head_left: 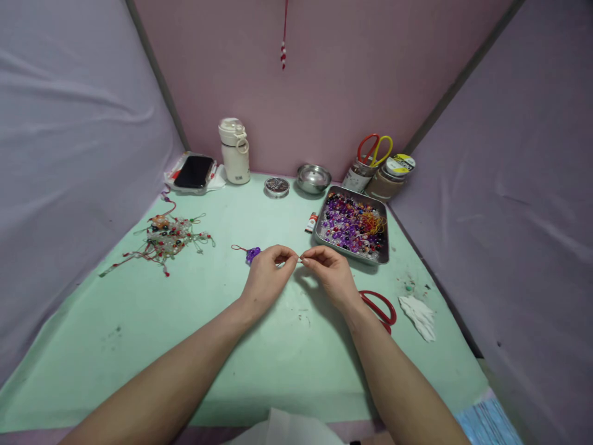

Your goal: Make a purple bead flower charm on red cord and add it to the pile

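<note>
Over the middle of the bench [296,358], our left hand [266,275] and right hand [331,272] nearly meet, each with thumb and forefinger pinched on what looks like a thin strand [299,260], and the purple beadwork [252,254] lies just beside our left hand, partly hidden. We judge that one part-made, while the looped pieces [173,238] heaped near the left edge look finished. Loose beads [345,222] crowd the tray [370,262] toward the far right corner, and the cup [356,180] behind holds scissors [374,150].
</note>
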